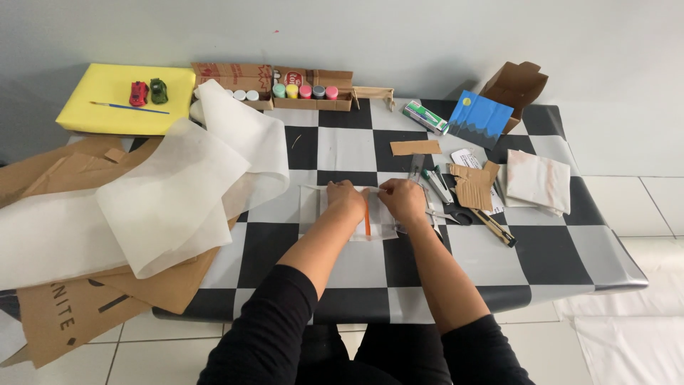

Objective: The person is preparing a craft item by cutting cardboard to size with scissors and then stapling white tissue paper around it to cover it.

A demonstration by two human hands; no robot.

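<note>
Left hand [347,197] and right hand [402,199] both press flat, fingers down, on a translucent paper sheet [312,207] holding an orange strip [368,220], mid-worktop [491,264], scissors [453,214] beside

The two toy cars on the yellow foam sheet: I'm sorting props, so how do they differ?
The red toy car sits left of the green toy car, nearer the sheet's edge. One is red, the other green. Both rest on the yellow foam sheet, just above the blue paintbrush, and look alike in size.
</note>
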